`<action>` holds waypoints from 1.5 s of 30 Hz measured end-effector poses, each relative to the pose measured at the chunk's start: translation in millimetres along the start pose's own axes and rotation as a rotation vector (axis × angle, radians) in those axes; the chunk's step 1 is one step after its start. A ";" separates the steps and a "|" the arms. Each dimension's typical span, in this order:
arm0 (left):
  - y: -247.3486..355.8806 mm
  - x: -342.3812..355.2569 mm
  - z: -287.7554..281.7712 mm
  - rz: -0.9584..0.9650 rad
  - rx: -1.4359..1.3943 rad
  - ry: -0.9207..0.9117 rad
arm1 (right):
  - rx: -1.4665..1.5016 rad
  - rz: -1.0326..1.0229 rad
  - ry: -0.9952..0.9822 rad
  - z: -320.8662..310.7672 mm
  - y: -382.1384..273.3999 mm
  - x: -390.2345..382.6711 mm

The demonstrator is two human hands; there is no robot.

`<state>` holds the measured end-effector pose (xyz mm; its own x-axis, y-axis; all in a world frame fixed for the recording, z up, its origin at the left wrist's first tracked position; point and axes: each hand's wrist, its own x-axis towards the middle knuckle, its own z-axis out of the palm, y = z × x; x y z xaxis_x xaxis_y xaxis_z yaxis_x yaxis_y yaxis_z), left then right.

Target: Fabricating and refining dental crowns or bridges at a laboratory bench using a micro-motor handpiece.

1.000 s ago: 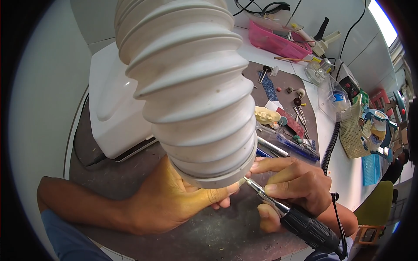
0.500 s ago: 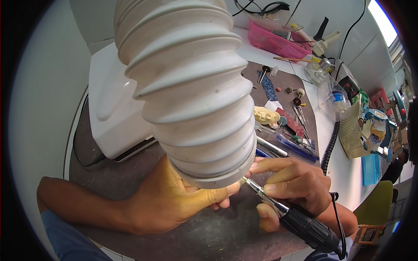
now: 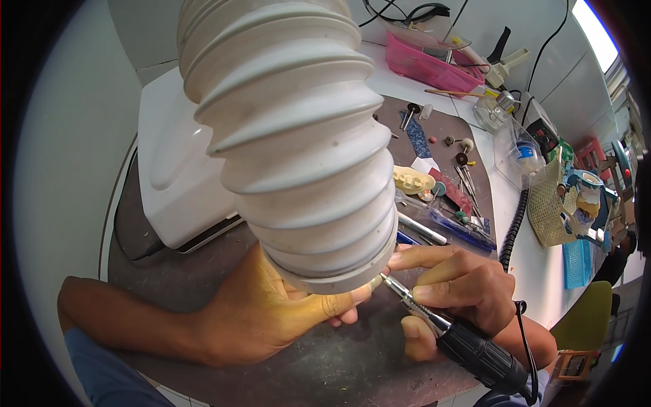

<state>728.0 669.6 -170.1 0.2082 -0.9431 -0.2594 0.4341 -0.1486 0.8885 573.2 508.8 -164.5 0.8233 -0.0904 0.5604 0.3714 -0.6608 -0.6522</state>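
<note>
My right hand (image 3: 468, 288) is closed around a rotary handpiece (image 3: 478, 356) with a black body and silver nose. The nose points up and left, its tip at the fingertips of my left hand (image 3: 281, 308). Those fingertips are pinched together, and a small pale piece seems to show between them, too small to name. A wide white ribbed hose (image 3: 308, 156) hangs over the hands and hides part of the left fingers. My right index finger reaches beside the hose mouth, close to the left thumb.
A white machine housing (image 3: 183, 156) stands on the dark mat (image 3: 325, 380) at left. Right of the hose lie a cream dental model (image 3: 413, 180), several burs and a blue pen (image 3: 461, 229). Behind them are a pink basket (image 3: 427, 66) and a glass jar (image 3: 489, 112); a coiled cord (image 3: 515, 220) runs at right.
Both hands keep nearly the same pose, with the handpiece tip still by the left fingertips. The hose appears shifted very slightly left.
</note>
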 end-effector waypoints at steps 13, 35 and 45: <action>-5.6 2.4 -0.3 0.047 -0.059 -0.006 | -0.063 -0.060 -0.074 -3.6 2.8 -0.6; 4.3 0.0 1.9 -0.061 -0.114 -0.046 | -0.182 -0.028 -0.038 -10.9 3.1 -2.6; -2.6 0.4 0.8 0.020 0.011 0.027 | 0.030 0.056 0.103 9.3 6.2 4.6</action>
<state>726.3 669.4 -172.2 0.2404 -0.9374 -0.2519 0.4202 -0.1334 0.8976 583.3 511.3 -170.7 0.7953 -0.2038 0.5710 0.3400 -0.6299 -0.6983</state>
